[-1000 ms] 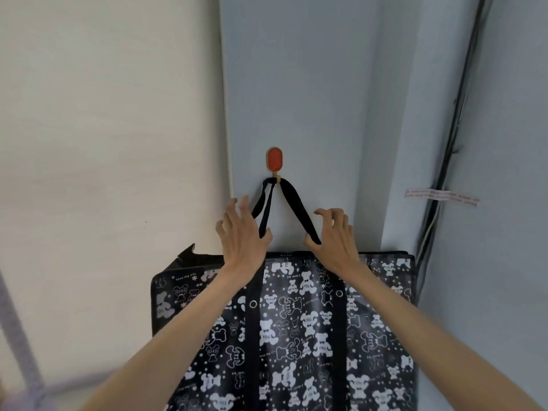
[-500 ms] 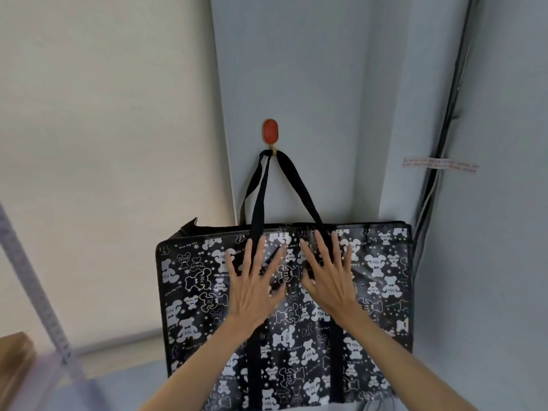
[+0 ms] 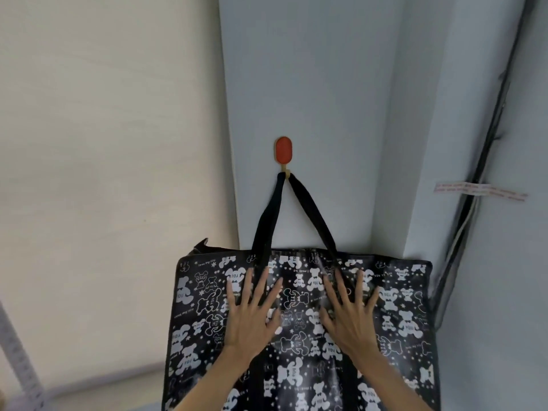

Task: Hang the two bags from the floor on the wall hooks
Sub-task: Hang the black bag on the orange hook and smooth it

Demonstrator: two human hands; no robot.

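A large black bag (image 3: 397, 315) printed with white bears hangs flat against the pale blue wall. Its two black straps (image 3: 311, 212) run up to an orange oval wall hook (image 3: 284, 150). My left hand (image 3: 252, 315) lies flat on the bag's front with its fingers spread. My right hand (image 3: 350, 315) rests beside it in the same way, palm on the bag. Neither hand grips anything. A second bag and a second hook are not in view.
A cream wall panel (image 3: 112, 173) stands to the left of the bag. Black cables (image 3: 486, 161) run down the corner at the right, crossed by a strip of tape (image 3: 480, 191). A grey metal rail (image 3: 17, 360) shows at the lower left.
Both hands let go of the straps near the hook and slid down onto the bag's front, fingers spread. The bag now hangs from the hook by itself.
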